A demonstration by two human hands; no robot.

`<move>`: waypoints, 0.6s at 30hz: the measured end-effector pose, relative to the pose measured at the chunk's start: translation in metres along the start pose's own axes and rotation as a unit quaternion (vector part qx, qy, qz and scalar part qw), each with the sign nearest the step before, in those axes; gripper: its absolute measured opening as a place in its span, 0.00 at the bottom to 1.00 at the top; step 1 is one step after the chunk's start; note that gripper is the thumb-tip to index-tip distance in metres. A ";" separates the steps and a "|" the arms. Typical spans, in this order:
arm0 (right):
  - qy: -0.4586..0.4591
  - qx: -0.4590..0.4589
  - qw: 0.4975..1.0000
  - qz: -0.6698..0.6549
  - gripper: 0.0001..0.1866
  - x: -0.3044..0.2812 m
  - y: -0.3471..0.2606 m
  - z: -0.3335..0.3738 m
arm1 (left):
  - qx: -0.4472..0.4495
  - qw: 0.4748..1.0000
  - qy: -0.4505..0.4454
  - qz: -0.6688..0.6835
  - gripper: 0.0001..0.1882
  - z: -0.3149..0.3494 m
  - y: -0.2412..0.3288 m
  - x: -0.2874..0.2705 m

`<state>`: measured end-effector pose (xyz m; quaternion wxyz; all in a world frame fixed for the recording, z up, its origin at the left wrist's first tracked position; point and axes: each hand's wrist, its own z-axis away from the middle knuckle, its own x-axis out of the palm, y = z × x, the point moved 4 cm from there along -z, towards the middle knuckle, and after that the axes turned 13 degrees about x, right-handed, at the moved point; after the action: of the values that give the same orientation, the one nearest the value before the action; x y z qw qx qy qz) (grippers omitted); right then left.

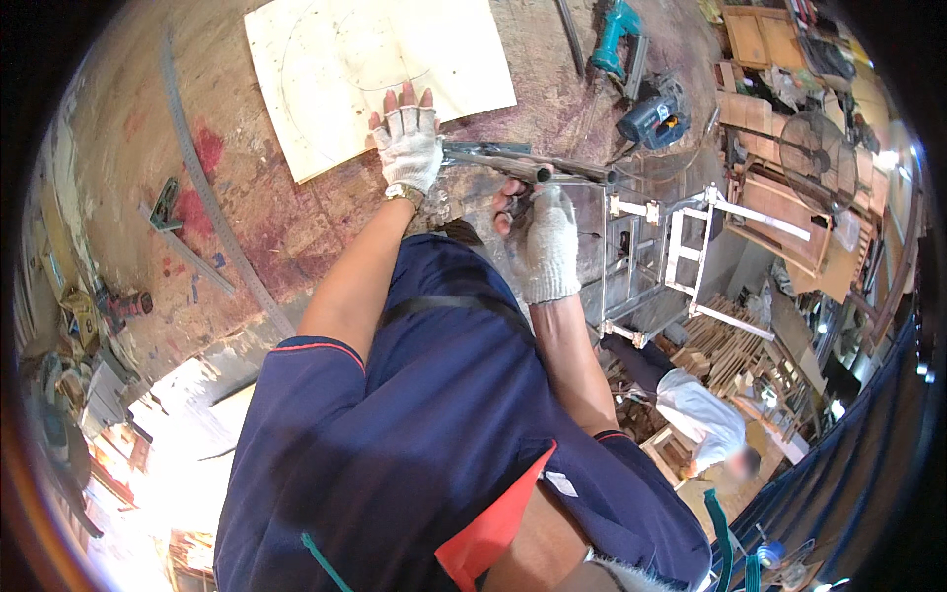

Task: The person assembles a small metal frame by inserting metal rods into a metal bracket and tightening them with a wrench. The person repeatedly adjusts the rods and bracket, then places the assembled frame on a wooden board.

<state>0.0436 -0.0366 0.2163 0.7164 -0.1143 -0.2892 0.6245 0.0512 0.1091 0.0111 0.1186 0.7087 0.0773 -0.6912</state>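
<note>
My left hand, in a white fingerless glove with a watch at the wrist, lies flat with fingers stretched over the near edge of a pale sheet. A thin curved line is drawn on this sheet. Beside that hand, several dark metal tubes lie on the bench, their open ends toward the right. My right hand, gloved the same way, is just below the tube ends with its fingers curled in. What those fingers hold, if anything, cannot be made out.
On the stained bench, a long metal ruler and a small clamp-like tool lie left. A teal power tool and a blue-black power tool sit far right. Right are a white metal frame, a fan and another person.
</note>
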 end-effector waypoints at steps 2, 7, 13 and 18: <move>0.027 -0.006 1.000 -0.002 0.14 0.004 0.002 -0.002 | 0.000 1.000 0.006 -0.002 0.33 0.000 0.000 0.001; 0.000 0.021 0.999 -0.045 0.22 -0.014 0.031 -0.040 | -0.004 0.998 0.048 0.029 0.33 -0.001 0.000 0.003; -0.005 0.082 0.996 -0.045 0.22 -0.039 0.070 -0.093 | 0.000 0.999 0.038 0.033 0.32 0.000 -0.001 0.003; -0.023 0.087 0.996 -0.026 0.22 -0.048 0.086 -0.122 | -0.007 1.000 0.007 0.000 0.32 0.000 -0.001 0.004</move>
<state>0.0375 -0.0420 0.0594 0.7326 -0.0290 -0.2531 0.6311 0.0515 0.1096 0.0074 0.1234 0.7127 0.0832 -0.6855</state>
